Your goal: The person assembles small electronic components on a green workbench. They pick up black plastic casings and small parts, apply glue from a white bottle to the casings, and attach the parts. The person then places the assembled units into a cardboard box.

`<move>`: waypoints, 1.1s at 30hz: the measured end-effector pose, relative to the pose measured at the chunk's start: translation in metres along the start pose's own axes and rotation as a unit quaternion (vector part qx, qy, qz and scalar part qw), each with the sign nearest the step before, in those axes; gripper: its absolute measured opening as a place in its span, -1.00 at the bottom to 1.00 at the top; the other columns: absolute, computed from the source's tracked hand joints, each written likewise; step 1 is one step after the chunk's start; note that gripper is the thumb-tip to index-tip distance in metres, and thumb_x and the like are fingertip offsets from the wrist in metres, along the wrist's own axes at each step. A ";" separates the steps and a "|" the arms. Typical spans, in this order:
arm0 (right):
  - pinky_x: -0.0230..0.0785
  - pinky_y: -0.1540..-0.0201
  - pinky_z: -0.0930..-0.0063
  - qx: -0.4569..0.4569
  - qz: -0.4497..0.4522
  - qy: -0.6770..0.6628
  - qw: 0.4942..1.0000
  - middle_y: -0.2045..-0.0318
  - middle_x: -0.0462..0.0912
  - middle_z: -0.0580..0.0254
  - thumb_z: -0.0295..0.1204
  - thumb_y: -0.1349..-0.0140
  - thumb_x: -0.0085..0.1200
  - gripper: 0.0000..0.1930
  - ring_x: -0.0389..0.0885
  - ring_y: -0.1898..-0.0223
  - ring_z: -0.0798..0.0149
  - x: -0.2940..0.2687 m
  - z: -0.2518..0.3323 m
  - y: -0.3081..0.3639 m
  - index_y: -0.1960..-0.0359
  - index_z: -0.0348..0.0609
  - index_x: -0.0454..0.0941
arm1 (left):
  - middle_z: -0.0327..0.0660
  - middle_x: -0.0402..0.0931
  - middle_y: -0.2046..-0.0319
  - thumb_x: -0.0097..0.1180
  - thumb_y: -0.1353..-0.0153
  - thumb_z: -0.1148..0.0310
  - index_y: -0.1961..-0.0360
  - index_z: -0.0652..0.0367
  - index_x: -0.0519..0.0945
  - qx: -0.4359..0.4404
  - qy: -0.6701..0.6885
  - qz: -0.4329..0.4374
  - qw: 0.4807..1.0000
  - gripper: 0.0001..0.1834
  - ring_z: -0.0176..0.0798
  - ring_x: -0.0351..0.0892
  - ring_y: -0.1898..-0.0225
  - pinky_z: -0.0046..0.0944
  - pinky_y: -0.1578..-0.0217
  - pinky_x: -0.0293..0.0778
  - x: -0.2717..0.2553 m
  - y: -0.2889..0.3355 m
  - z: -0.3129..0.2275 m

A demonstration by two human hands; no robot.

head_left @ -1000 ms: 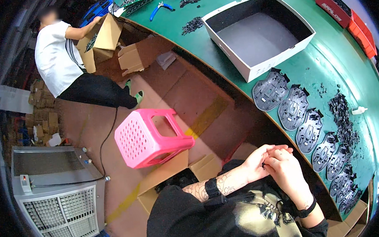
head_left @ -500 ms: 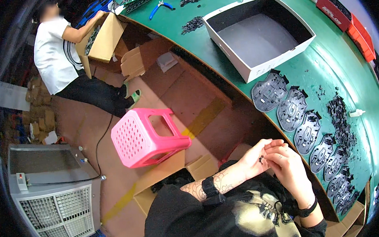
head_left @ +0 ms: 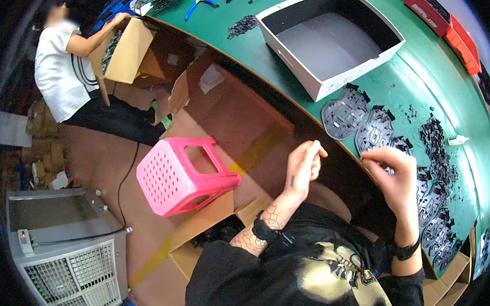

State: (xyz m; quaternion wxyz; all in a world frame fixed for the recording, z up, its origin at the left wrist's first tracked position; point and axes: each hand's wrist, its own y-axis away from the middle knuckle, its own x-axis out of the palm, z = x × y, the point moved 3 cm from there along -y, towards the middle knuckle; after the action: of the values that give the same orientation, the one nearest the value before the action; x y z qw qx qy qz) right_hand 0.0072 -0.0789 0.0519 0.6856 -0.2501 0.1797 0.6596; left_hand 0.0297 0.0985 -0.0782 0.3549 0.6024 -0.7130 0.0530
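Note:
My left hand (head_left: 305,169) is raised off the table's edge with its fingers curled closed. What lies inside it, if anything, is hidden. A small dark mark shows near its wrist. My right hand (head_left: 395,177) hovers above the row of grey plastic shells (head_left: 346,113), thumb and forefinger pinched together. Anything between those fingertips is too small to name. The hand covers part of the shells in the middle of the row. Beyond them lies a long heap of small black plastic parts (head_left: 436,147) on the green table (head_left: 233,58).
An open white box (head_left: 330,83) with a dark inside stands on the table. Blue pliers (head_left: 199,6) lie farther off. A pink stool (head_left: 187,176) and a grey air cooler (head_left: 72,264) stand left. A person (head_left: 63,74) handles a cardboard box (head_left: 129,53) at upper left.
My hands have come apart. The left one moved left and up and its fingers closed; the right one moved right, over the shells. Small black pieces seen between them earlier no longer show.

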 end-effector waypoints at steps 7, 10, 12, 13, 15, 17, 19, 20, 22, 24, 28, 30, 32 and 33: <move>0.40 0.33 0.67 0.097 -0.096 -0.070 0.988 0.43 0.70 0.33 -0.48 -0.11 0.24 -0.86 0.57 0.42 0.57 -0.009 -0.019 -0.027 0.31 -0.27 0.70 | -0.56 0.19 0.68 0.06 -0.34 0.09 0.54 0.13 0.57 0.076 -0.185 -0.019 0.980 -0.61 -0.65 0.06 0.64 -0.51 0.61 -0.05 0.006 -0.022 -0.021; 0.41 0.29 0.58 0.090 -0.097 -0.021 0.991 0.43 0.70 0.26 -0.49 -0.09 0.23 -0.87 0.60 0.41 0.46 -0.002 -0.028 -0.030 0.32 -0.23 0.69 | -0.51 0.28 0.67 0.08 -0.33 0.13 0.54 0.20 0.59 0.097 -0.207 -0.006 0.973 -0.60 -0.63 0.08 0.62 -0.48 0.59 -0.02 0.009 -0.030 -0.014; 0.43 0.19 0.48 0.053 -0.105 0.023 0.993 0.41 0.69 0.21 -0.48 -0.07 0.22 -0.88 0.64 0.34 0.32 0.002 -0.025 -0.032 0.34 -0.18 0.69 | -0.50 0.31 0.67 0.09 -0.33 0.16 0.56 0.23 0.59 0.098 -0.213 -0.011 0.972 -0.60 -0.63 0.09 0.61 -0.47 0.58 -0.02 0.013 -0.029 -0.015; 0.42 0.16 0.45 0.021 -0.114 0.044 0.992 0.40 0.68 0.21 -0.48 -0.06 0.22 -0.89 0.63 0.31 0.28 0.005 -0.024 -0.033 0.36 -0.16 0.69 | -0.49 0.33 0.67 0.09 -0.33 0.18 0.56 0.24 0.59 0.099 -0.215 -0.014 0.972 -0.61 -0.62 0.10 0.61 -0.47 0.58 -0.01 0.016 -0.029 -0.016; 0.37 0.10 0.35 -0.027 -0.119 0.070 0.990 0.39 0.62 0.23 -0.47 -0.02 0.24 -0.92 0.57 0.23 0.17 0.014 -0.020 -0.036 0.41 -0.12 0.67 | -0.49 0.34 0.67 0.10 -0.33 0.20 0.57 0.25 0.60 0.096 -0.221 -0.014 0.970 -0.62 -0.62 0.11 0.61 -0.47 0.58 0.00 0.016 -0.028 -0.017; 0.36 0.14 0.34 -0.039 -0.114 0.102 0.988 0.42 0.59 0.23 -0.47 -0.01 0.25 -0.92 0.54 0.25 0.15 0.024 -0.017 -0.040 0.42 -0.12 0.66 | -0.48 0.35 0.68 0.10 -0.32 0.23 0.57 0.25 0.61 0.095 -0.227 -0.012 0.969 -0.63 -0.63 0.13 0.61 -0.47 0.58 0.01 0.018 -0.026 -0.019; 0.35 0.15 0.33 -0.030 -0.096 0.105 0.989 0.43 0.57 0.23 -0.47 -0.01 0.25 -0.92 0.51 0.26 0.14 0.032 -0.021 -0.039 0.42 -0.12 0.66 | -0.48 0.37 0.68 0.11 -0.32 0.25 0.56 0.26 0.62 0.097 -0.234 -0.010 0.967 -0.64 -0.63 0.14 0.61 -0.48 0.58 0.02 0.021 -0.024 -0.021; 0.35 0.16 0.32 -0.027 -0.087 0.107 0.990 0.44 0.56 0.23 -0.47 0.00 0.25 -0.91 0.50 0.26 0.14 0.035 -0.022 -0.040 0.42 -0.12 0.66 | -0.47 0.40 0.66 0.11 -0.31 0.26 0.55 0.27 0.63 0.084 -0.230 -0.009 0.970 -0.66 -0.63 0.16 0.61 -0.48 0.59 0.04 0.021 -0.023 -0.020; 0.34 0.17 0.32 -0.037 -0.094 0.112 0.989 0.44 0.56 0.23 -0.48 0.00 0.25 -0.91 0.48 0.27 0.14 0.035 -0.021 -0.041 0.41 -0.12 0.66 | -0.53 0.26 0.73 0.10 -0.31 0.25 0.55 0.24 0.61 0.102 -0.215 -0.003 0.971 -0.66 -0.65 0.05 0.69 -0.48 0.65 -0.09 0.024 -0.025 -0.019; 0.34 0.17 0.32 -0.041 -0.098 0.113 0.988 0.45 0.56 0.23 -0.48 0.00 0.25 -0.91 0.48 0.28 0.14 0.037 -0.022 -0.039 0.42 -0.12 0.66 | -0.56 0.19 0.76 0.10 -0.31 0.24 0.55 0.24 0.59 0.110 -0.207 -0.003 0.972 -0.66 -0.65 0.00 0.73 -0.48 0.69 -0.15 0.027 -0.023 -0.019; 0.34 0.17 0.32 -0.039 -0.105 0.114 0.987 0.46 0.56 0.23 -0.48 0.01 0.25 -0.92 0.47 0.29 0.15 0.038 -0.025 -0.039 0.44 -0.13 0.64 | -0.56 0.19 0.76 0.10 -0.31 0.24 0.56 0.24 0.59 0.113 -0.206 -0.004 0.972 -0.65 -0.65 0.00 0.73 -0.48 0.69 -0.15 0.025 -0.026 -0.015; 0.34 0.18 0.31 -0.035 -0.102 0.112 0.988 0.46 0.56 0.23 -0.49 0.02 0.24 -0.93 0.47 0.30 0.14 0.039 -0.026 -0.040 0.46 -0.14 0.62 | -0.56 0.19 0.76 0.10 -0.31 0.24 0.56 0.24 0.59 0.107 -0.206 -0.005 0.973 -0.65 -0.65 0.01 0.73 -0.48 0.69 -0.14 0.024 -0.025 -0.016; 0.34 0.18 0.31 -0.031 -0.094 0.108 0.989 0.46 0.56 0.22 -0.50 0.03 0.23 -0.93 0.47 0.30 0.13 0.038 -0.025 -0.041 0.48 -0.15 0.59 | -0.51 0.30 0.71 0.11 -0.31 0.25 0.56 0.26 0.61 0.099 -0.210 -0.005 0.973 -0.65 -0.64 0.09 0.67 -0.48 0.63 -0.04 0.024 -0.024 -0.018; 0.34 0.19 0.30 -0.032 -0.085 0.116 0.989 0.46 0.55 0.21 -0.51 0.03 0.21 -0.93 0.47 0.30 0.12 0.040 -0.024 -0.042 0.50 -0.16 0.57 | -0.48 0.36 0.69 0.12 -0.31 0.25 0.56 0.28 0.62 0.094 -0.213 -0.005 0.973 -0.64 -0.63 0.14 0.63 -0.47 0.61 0.02 0.023 -0.023 -0.019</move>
State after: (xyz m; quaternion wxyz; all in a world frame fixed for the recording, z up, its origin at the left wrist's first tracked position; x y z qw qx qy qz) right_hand 0.0535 -0.0607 0.0142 0.7051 -0.3612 0.2145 0.5713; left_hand 0.0577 0.0829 -0.0592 0.1369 0.6344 -0.7607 -0.0115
